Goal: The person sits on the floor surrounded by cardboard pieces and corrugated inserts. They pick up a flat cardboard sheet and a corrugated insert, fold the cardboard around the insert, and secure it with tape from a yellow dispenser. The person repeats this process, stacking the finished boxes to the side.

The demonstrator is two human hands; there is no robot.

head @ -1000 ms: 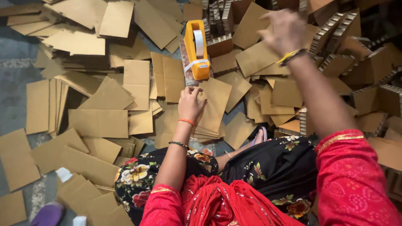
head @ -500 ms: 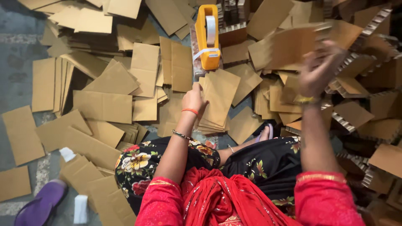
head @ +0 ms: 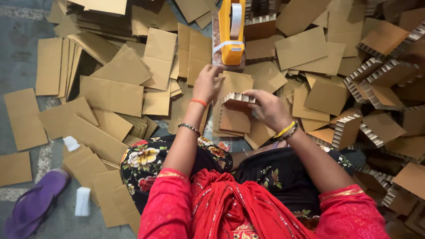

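While the right hand has its grip closed on a cardboard block, the left hand touches it, fingers loose.

A single head-worn camera looks steeply down from close above the seated person's lap, facing forward over both arms onto the floor, with the cardboard sheets filling the upper frame and the red sleeves at the lower edge.
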